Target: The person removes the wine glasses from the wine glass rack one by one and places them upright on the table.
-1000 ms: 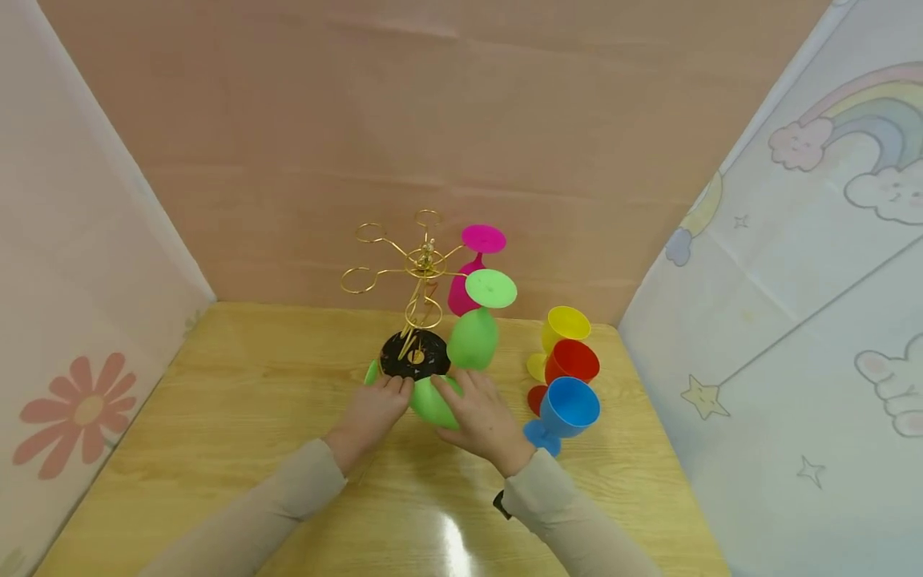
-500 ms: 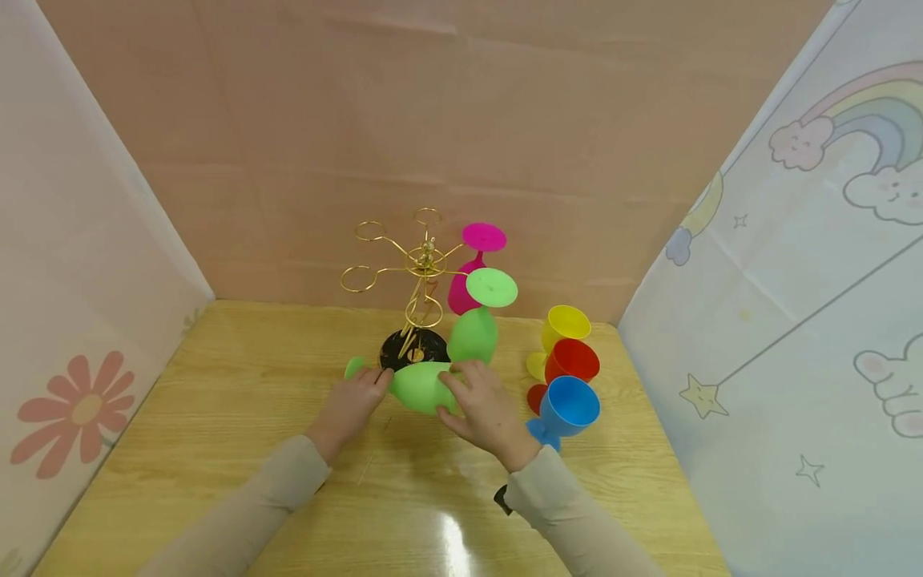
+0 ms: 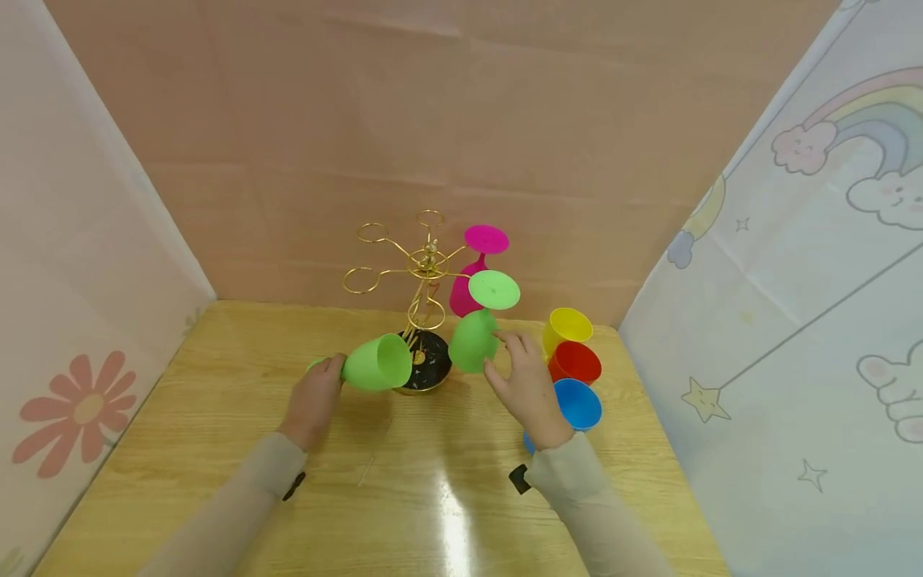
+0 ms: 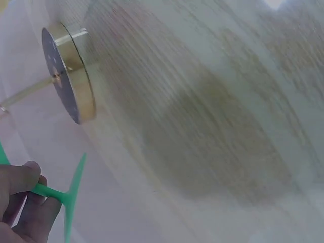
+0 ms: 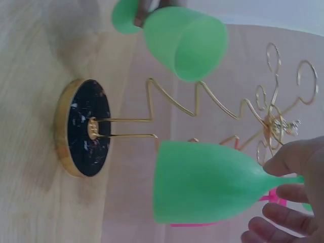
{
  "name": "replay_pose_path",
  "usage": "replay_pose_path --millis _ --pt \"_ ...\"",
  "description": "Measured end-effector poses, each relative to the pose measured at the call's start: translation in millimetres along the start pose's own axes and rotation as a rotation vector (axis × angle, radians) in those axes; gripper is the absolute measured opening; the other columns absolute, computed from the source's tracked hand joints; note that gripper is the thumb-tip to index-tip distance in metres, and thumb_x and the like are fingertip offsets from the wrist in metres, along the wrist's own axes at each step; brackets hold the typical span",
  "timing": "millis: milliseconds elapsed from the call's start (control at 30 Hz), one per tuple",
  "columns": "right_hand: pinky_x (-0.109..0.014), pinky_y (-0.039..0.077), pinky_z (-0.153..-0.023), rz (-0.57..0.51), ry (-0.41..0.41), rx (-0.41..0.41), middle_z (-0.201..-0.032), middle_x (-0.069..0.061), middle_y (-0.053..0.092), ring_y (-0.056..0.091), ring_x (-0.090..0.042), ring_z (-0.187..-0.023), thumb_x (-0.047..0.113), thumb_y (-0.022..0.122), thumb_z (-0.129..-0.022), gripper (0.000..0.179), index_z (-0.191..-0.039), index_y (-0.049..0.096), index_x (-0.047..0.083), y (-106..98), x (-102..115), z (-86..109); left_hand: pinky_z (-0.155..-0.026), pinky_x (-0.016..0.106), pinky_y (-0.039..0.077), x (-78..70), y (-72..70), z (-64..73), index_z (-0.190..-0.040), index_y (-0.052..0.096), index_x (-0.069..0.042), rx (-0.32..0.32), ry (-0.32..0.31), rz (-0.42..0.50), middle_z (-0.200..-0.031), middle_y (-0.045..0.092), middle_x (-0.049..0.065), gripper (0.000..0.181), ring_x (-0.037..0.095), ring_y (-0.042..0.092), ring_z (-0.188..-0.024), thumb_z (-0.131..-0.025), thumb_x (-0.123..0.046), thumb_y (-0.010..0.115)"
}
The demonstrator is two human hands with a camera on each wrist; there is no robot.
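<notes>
In the head view my left hand (image 3: 313, 401) grips the stem of a light green plastic goblet (image 3: 365, 367). The goblet lies sideways in the air, mouth facing right, left of the rack's black base. Thumb and fingers pinch its stem just above the foot (image 4: 71, 197) in the left wrist view. A second green goblet (image 3: 472, 343) hangs upside down from a gold wire rack (image 3: 429, 263). My right hand (image 3: 530, 389) is at that goblet's right side, thumb and fingers apart. In the right wrist view, the thumb overlaps the area by its stem (image 5: 286, 179).
A pink goblet (image 3: 465, 292) hangs behind the green one. Other rack rings (image 3: 360, 280) hold nothing. Yellow (image 3: 568, 324), red (image 3: 574, 362) and blue (image 3: 578, 403) goblets stand at the right of the wooden table (image 3: 252, 361). Fabric walls enclose the back and sides.
The green goblet, earlier held between both hands in front of the base, has moved left in my left hand and turned its mouth outward. My right hand let go and moved up-right to the hanging goblet.
</notes>
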State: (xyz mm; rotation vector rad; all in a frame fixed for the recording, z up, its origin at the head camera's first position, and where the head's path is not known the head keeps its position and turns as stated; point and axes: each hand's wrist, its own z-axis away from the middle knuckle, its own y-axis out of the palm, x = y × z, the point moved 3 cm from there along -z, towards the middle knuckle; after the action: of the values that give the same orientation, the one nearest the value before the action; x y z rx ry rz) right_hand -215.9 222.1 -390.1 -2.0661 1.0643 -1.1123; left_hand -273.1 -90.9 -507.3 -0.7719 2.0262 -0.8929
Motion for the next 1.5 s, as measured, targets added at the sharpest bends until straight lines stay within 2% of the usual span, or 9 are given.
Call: replay_pose_path --millis 200,300,433,700,833,1033,1167,1367,1500 --pt "-0.050 0.056 -0.091 -0.109 0.169 0.039 -0.123 -0.024 0.057 0.059 -0.040 -0.107 0.001 0.066 -0.092 0.039 -0.129 0.057 -0.006 -14.0 -14.9 -20.0 -0.079 0.049 0.056 24.8 3.1 -0.5 -0.113 0.054 0.002 0.061 -0.246 0.221 -0.099 0.065 0.018 0.013 0.032 0.064 -0.088 -0.101 0.001 0.058" --pt "-0.050 0.055 -0.095 -0.174 0.238 0.042 -0.128 -0.025 0.056 0.059 -0.040 -0.111 0.000 0.060 -0.095 0.038 -0.132 0.055 -0.005 -23.2 -22.8 -33.3 -0.085 0.053 0.054 33.9 3.1 -3.2 -0.117 0.053 0.003 0.046 -0.356 0.349 -0.106 0.064 0.022 0.015 0.037 0.063 -0.098 -0.102 0.000 0.056" --pt "-0.050 0.052 -0.100 -0.252 0.283 0.030 -0.131 -0.025 0.055 0.059 -0.041 -0.116 0.000 0.054 -0.098 0.038 -0.135 0.054 -0.006 -36.6 -28.6 -55.7 -0.098 0.060 0.048 43.3 3.3 -8.6 -0.125 0.049 0.010 -0.005 -0.452 0.462 -0.119 0.061 0.032 0.028 0.047 0.058 -0.116 -0.099 0.004 0.059" --pt "-0.050 0.052 -0.099 -0.236 0.196 0.021 -0.127 -0.025 0.059 0.061 -0.041 -0.111 0.001 0.054 -0.099 0.032 -0.130 0.058 -0.007 -57.6 -21.6 -105.8 -0.102 0.059 0.044 57.4 19.5 -15.8 -0.121 0.051 0.011 -0.029 -0.594 0.612 -0.120 0.056 0.033 0.031 0.047 0.053 -0.118 -0.096 0.001 0.065" --pt "-0.048 0.052 -0.100 -0.232 0.176 0.122 -0.128 -0.023 0.059 0.060 -0.038 -0.112 0.006 0.059 -0.098 0.034 -0.130 0.059 -0.007 -61.1 -4.5 -130.2 -0.104 0.058 0.043 60.5 24.0 -18.3 -0.119 0.051 0.010 -0.039 -0.669 0.674 -0.117 0.055 0.031 0.028 0.045 0.053 -0.115 -0.096 0.001 0.063" --pt "-0.044 0.053 -0.098 -0.150 0.095 0.307 -0.127 -0.022 0.061 0.062 -0.036 -0.112 0.004 0.061 -0.094 0.036 -0.128 0.060 -0.008 -50.7 24.2 -160.5 -0.108 0.058 0.040 60.3 24.6 -19.6 -0.119 0.050 0.009 -0.056 -0.779 0.743 -0.117 0.055 0.031 0.029 0.044 0.051 -0.116 -0.094 0.002 0.062" --pt "-0.042 0.053 -0.097 -0.071 0.025 0.392 -0.124 -0.020 0.064 0.063 -0.034 -0.111 0.001 0.061 -0.093 0.036 -0.129 0.062 -0.005 -40.7 39.2 -175.1 -0.110 0.057 0.038 61.7 29.8 -18.6 -0.123 0.048 0.010 -0.028 -0.819 0.732 -0.123 0.053 0.031 0.033 0.045 0.050 -0.121 -0.094 0.000 0.063" --pt "-0.040 0.051 -0.100 -0.059 0.004 0.470 -0.131 -0.020 0.062 0.061 -0.034 -0.116 0.000 0.059 -0.094 0.040 -0.134 0.060 -0.002 -27.2 55.1 -188.4 -0.111 0.058 0.037 57.9 33.3 -19.5 -0.126 0.047 0.011 -0.031 -0.856 0.757 -0.127 0.050 0.032 0.036 0.045 0.048 -0.123 -0.093 0.003 0.061" --pt "-0.039 0.052 -0.095 -0.017 -0.046 0.492 -0.124 -0.018 0.066 0.062 -0.032 -0.110 0.001 0.057 -0.095 0.033 -0.126 0.066 -0.002 -16.1 62.2 -193.4 -0.113 0.056 0.036 55.2 34.7 -21.2 -0.128 0.047 0.010 -0.039 -0.884 0.787 -0.129 0.050 0.031 0.038 0.044 0.047 -0.125 -0.093 0.006 0.060"
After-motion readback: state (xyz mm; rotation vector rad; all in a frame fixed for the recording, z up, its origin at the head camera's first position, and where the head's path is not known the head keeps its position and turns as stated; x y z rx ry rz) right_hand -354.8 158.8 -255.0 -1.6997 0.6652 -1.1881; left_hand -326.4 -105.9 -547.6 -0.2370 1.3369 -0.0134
